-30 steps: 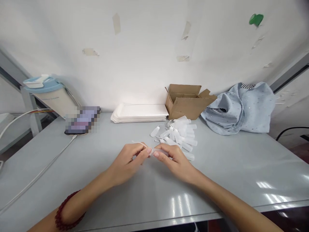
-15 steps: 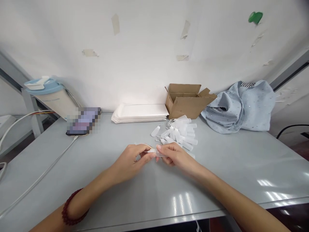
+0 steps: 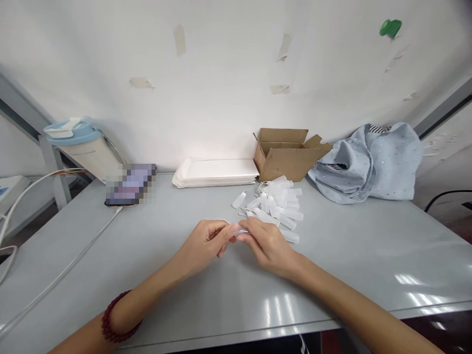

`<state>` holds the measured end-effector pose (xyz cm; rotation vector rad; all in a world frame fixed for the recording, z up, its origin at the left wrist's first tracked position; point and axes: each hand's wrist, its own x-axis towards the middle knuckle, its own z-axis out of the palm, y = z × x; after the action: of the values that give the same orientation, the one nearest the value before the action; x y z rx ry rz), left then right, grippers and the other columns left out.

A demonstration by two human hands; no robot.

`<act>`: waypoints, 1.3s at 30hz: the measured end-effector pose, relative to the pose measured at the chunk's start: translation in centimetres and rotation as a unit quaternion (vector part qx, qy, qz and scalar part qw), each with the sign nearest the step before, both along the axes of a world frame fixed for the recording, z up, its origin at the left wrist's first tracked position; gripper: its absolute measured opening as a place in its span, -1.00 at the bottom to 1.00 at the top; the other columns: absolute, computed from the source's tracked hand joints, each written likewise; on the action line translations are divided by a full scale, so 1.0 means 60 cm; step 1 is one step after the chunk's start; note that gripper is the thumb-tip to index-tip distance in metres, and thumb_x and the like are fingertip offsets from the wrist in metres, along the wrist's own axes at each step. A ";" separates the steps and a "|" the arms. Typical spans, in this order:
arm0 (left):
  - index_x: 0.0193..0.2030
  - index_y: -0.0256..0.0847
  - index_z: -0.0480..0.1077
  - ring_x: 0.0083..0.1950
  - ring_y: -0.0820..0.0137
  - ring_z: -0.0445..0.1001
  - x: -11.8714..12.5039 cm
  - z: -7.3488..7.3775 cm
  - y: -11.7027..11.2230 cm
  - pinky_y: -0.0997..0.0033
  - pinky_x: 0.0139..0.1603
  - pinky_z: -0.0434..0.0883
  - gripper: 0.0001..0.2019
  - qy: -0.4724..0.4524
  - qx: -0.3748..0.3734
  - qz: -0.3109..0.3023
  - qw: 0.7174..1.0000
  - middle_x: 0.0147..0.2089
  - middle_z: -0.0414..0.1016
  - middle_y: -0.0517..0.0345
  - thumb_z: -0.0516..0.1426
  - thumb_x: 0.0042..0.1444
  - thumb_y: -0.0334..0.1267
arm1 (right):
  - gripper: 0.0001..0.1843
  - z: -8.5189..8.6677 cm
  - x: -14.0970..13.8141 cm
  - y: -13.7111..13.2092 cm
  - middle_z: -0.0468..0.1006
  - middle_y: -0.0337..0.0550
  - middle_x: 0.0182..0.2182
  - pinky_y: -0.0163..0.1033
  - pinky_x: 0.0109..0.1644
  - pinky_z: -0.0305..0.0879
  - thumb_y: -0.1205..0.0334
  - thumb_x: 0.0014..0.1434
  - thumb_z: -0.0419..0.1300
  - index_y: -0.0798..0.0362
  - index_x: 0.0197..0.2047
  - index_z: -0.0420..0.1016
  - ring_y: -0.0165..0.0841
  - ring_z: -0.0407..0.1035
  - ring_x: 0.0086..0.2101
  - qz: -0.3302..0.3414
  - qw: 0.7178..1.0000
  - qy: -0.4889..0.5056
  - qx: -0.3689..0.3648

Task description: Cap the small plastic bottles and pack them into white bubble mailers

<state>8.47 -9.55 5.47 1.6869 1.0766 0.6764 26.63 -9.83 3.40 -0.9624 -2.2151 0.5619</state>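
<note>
My left hand [image 3: 206, 242] and my right hand [image 3: 266, 244] meet over the middle of the grey table [image 3: 147, 275]. Both are closed, pinching a small translucent plastic tube [image 3: 241, 231] between their fingertips. A thin string or band shows at the left hand's fingers. Just behind the hands lies a pile of several similar translucent tubes [image 3: 275, 206]. A dark red bead bracelet [image 3: 110, 322] is on my left wrist.
At the back stand an open cardboard box [image 3: 289, 155], a stack of white trays [image 3: 216, 172] and a light blue cloth bag [image 3: 368, 162]. A phone [image 3: 129, 184] with a white cable [image 3: 66, 265] lies at the left, near a blue-lidded container [image 3: 81, 147].
The hands have drawn closer together around the tube, the right hand's fingers curling more over it. The view shifted slightly.
</note>
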 end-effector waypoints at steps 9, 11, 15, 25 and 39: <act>-0.53 -0.26 0.30 -0.56 0.53 0.12 -0.003 -0.015 -0.007 0.54 -0.53 0.09 -0.66 0.080 0.235 -0.052 0.967 -0.60 0.18 0.29 -0.05 0.26 -0.26 | -0.52 0.021 0.012 0.009 -0.07 -0.45 -0.65 -0.38 -0.62 -0.26 -0.14 0.23 0.01 0.10 -0.47 0.30 -0.57 -0.23 -0.64 0.083 0.828 0.185 -0.522; -0.48 -0.26 0.32 -0.57 0.53 0.12 -0.004 -0.018 -0.009 0.53 -0.52 0.10 -0.70 0.090 0.287 -0.079 0.950 -0.57 0.20 0.29 -0.05 0.27 -0.31 | -0.53 0.021 0.019 0.015 -0.07 -0.47 -0.66 -0.40 -0.65 -0.31 -0.14 0.21 0.04 0.12 -0.44 0.33 -0.58 -0.27 -0.66 0.098 0.795 0.180 -0.572; -0.45 -0.26 0.32 -0.56 0.50 0.11 -0.006 -0.020 -0.016 0.50 -0.52 0.09 -0.70 0.127 0.381 -0.111 0.909 -0.55 0.21 0.25 -0.07 0.30 -0.31 | -0.55 0.021 0.027 0.024 -0.11 -0.52 -0.71 -0.45 -0.70 -0.38 -0.10 0.19 0.10 0.15 -0.46 0.37 -0.60 -0.34 -0.67 0.130 0.702 0.189 -0.675; -0.53 -0.22 0.22 -0.55 0.51 0.21 0.008 -0.014 -0.013 0.52 -0.49 0.17 -0.65 0.087 0.153 -0.060 0.983 -0.58 0.22 0.29 -0.07 0.27 -0.20 | -0.52 0.041 0.032 0.019 0.12 -0.38 -0.65 -0.39 -0.59 -0.06 -0.10 0.19 0.10 0.09 -0.58 0.25 -0.56 -0.05 -0.62 0.038 0.876 0.132 -0.462; -0.58 -0.20 0.18 -0.49 0.47 0.26 0.020 -0.013 -0.011 0.50 -0.45 0.22 -0.61 0.043 0.041 -0.008 0.998 -0.58 0.18 0.29 -0.12 0.26 -0.14 | -0.65 0.050 0.038 0.017 0.39 -0.26 -0.50 -0.35 -0.44 0.06 0.10 0.32 -0.03 0.07 -0.35 0.46 -0.47 0.16 -0.51 0.064 0.978 -0.017 -0.198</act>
<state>9.69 -10.20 4.66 1.8073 1.1076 0.6515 28.90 -8.84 6.40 -1.0327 -2.2521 1.0834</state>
